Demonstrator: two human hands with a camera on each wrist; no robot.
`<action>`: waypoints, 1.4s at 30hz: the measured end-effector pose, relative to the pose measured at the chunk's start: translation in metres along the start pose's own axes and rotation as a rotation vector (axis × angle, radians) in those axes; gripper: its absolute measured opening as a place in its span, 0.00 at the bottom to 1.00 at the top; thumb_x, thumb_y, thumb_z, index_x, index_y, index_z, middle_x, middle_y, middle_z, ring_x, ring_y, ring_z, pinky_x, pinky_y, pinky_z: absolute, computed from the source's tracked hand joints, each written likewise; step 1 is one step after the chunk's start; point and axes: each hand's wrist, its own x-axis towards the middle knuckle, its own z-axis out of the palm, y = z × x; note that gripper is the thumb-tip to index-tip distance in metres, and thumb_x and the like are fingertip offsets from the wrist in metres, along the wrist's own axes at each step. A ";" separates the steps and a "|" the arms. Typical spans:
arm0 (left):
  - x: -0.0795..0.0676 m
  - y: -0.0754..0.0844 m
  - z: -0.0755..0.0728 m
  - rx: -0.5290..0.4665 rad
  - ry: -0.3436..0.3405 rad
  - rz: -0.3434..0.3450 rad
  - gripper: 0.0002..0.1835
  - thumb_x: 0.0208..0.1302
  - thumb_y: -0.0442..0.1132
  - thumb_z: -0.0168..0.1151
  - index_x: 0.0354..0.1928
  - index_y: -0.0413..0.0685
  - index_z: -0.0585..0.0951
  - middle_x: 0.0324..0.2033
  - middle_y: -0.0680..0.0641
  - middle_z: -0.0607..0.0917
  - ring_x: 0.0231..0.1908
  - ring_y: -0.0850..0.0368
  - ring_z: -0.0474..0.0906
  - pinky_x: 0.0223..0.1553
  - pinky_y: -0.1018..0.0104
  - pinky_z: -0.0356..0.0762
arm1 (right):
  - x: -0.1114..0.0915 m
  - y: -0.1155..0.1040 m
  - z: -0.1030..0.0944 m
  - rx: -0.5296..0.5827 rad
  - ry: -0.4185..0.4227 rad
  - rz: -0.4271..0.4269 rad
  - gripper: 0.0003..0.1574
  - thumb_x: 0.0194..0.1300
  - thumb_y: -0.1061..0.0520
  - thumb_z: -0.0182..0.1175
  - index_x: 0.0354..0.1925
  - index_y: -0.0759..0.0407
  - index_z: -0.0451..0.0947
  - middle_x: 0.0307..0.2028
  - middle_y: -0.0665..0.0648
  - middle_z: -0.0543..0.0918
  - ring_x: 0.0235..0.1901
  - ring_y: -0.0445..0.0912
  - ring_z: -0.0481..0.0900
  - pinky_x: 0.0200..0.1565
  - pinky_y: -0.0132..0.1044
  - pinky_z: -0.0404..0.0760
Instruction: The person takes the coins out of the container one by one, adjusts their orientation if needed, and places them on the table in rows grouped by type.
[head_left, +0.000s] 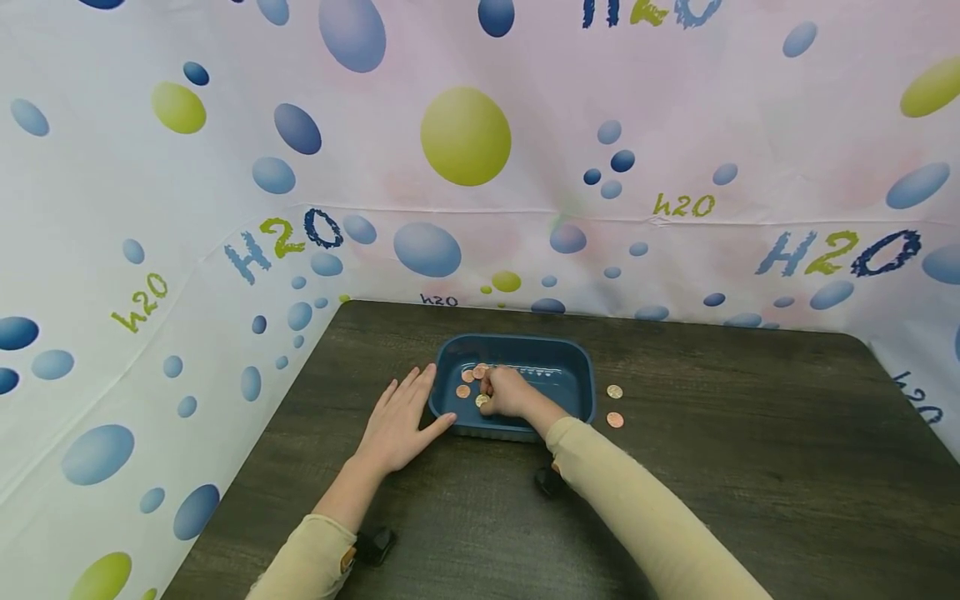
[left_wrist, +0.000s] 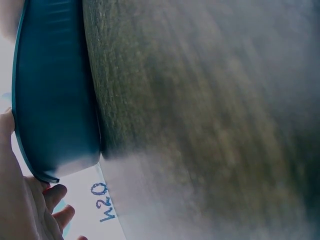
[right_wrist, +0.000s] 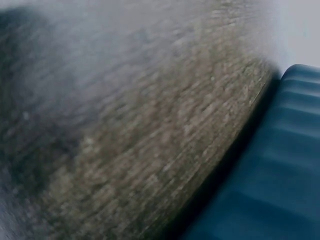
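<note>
A dark blue plastic tray (head_left: 555, 385) lies on the table with several copper and gold coins near its left end. My left hand (head_left: 397, 423) touches the tray's left end, its fingers straight and its thumb at the near corner. In the left wrist view, that hand (left_wrist: 25, 200) lies against the tray's rim (left_wrist: 17, 100). My right hand (head_left: 512, 393) reaches into the tray over the near side, fingers bent down around a gold coin (head_left: 482, 401). Whether they pinch it cannot be made out. Copper coins (head_left: 463, 391) lie just left of the fingertips.
On the table right of the tray are a gold coin (head_left: 615, 391) and a copper coin (head_left: 615, 420). The dark wooden table (head_left: 720, 450) meets a white backdrop (head_left: 525, 183) with printed bubbles at its back and left. The right wrist view shows the tray's ribbed outer wall (right_wrist: 280, 175).
</note>
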 end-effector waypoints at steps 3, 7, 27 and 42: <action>0.000 0.000 0.000 0.001 0.002 0.001 0.47 0.65 0.72 0.40 0.75 0.48 0.50 0.72 0.49 0.56 0.72 0.53 0.48 0.68 0.44 0.46 | 0.000 0.000 0.000 0.000 -0.007 -0.004 0.09 0.53 0.64 0.69 0.30 0.60 0.76 0.26 0.52 0.72 0.27 0.44 0.66 0.31 0.36 0.68; 0.000 0.001 0.000 -0.003 -0.009 -0.002 0.47 0.65 0.72 0.39 0.75 0.48 0.50 0.72 0.49 0.56 0.72 0.53 0.47 0.68 0.44 0.45 | -0.001 0.001 0.001 0.035 0.015 -0.027 0.12 0.52 0.66 0.69 0.32 0.61 0.74 0.27 0.52 0.72 0.27 0.44 0.66 0.32 0.37 0.68; -0.001 0.001 -0.001 -0.012 -0.008 0.000 0.47 0.65 0.72 0.39 0.75 0.49 0.50 0.73 0.49 0.55 0.72 0.52 0.47 0.68 0.44 0.45 | -0.004 0.002 -0.002 0.094 0.059 -0.196 0.09 0.56 0.73 0.59 0.33 0.62 0.77 0.29 0.54 0.78 0.28 0.42 0.71 0.32 0.32 0.72; 0.001 0.001 0.000 -0.012 -0.020 -0.011 0.48 0.64 0.73 0.38 0.76 0.49 0.49 0.73 0.50 0.54 0.72 0.53 0.46 0.69 0.46 0.43 | -0.035 -0.007 -0.037 0.290 0.045 -0.146 0.05 0.62 0.65 0.62 0.38 0.61 0.79 0.34 0.52 0.81 0.34 0.43 0.79 0.38 0.34 0.80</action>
